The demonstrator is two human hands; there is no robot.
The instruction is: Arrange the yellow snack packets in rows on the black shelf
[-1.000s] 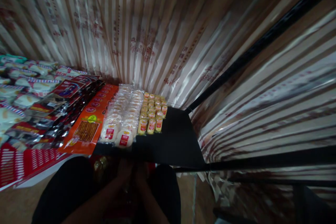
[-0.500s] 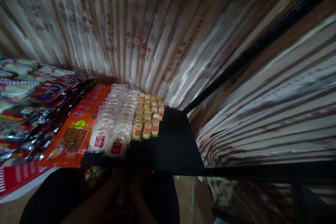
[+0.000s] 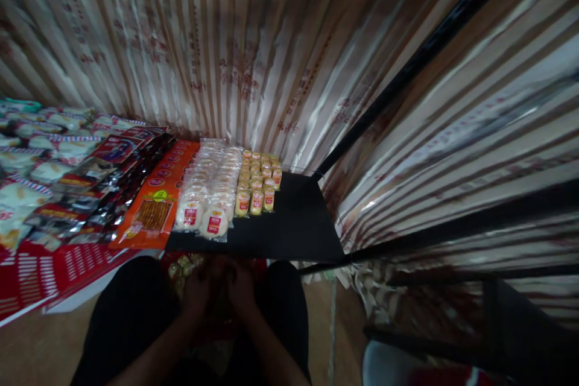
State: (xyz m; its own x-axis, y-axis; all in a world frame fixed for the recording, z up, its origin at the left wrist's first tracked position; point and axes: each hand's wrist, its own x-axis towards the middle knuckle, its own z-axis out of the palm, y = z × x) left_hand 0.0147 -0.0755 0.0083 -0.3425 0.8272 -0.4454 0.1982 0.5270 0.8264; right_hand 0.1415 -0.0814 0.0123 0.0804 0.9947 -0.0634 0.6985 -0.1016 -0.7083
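Observation:
My left hand [image 3: 198,291] and my right hand [image 3: 242,289] are close together in the dark between my knees, just below the front edge of a black shelf [image 3: 294,229]. Both rest in or on a red bag of small yellowish packets [image 3: 183,265]. The fingers look curled, but shadow hides what they hold. On the shelf lie rows of small yellow snack packets [image 3: 257,184], round white cakes in clear wrap [image 3: 210,193] and an orange packet stack [image 3: 156,208].
Dark and red foil snack bags [image 3: 97,181] and white packets [image 3: 27,157] fill the left of the shelf. A red printed sheet [image 3: 49,265] hangs over the front. Striped plastic sheeting [image 3: 253,48] walls the back and right. A black bar [image 3: 420,54] runs diagonally.
The view has tipped down and shifted, so my hands and forearms show more. They have come up closer to the shelf's front edge over the red bag.

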